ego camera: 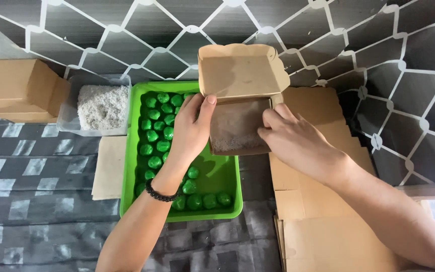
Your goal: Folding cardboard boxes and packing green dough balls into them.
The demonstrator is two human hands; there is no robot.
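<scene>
An open brown paper food box with its lid up tilts over the right side of a green tray. A thin layer of white shreds lies on the box's bottom. My left hand grips the box's left wall, and a black bead bracelet is on that wrist. My right hand holds the box's right wall. Several green balls fill the tray's left part and front edge.
A clear tub of white shreds stands left of the tray, and a cardboard box lies further left. Flat brown box blanks are stacked on the right. Brown paper lies under the tray's left edge.
</scene>
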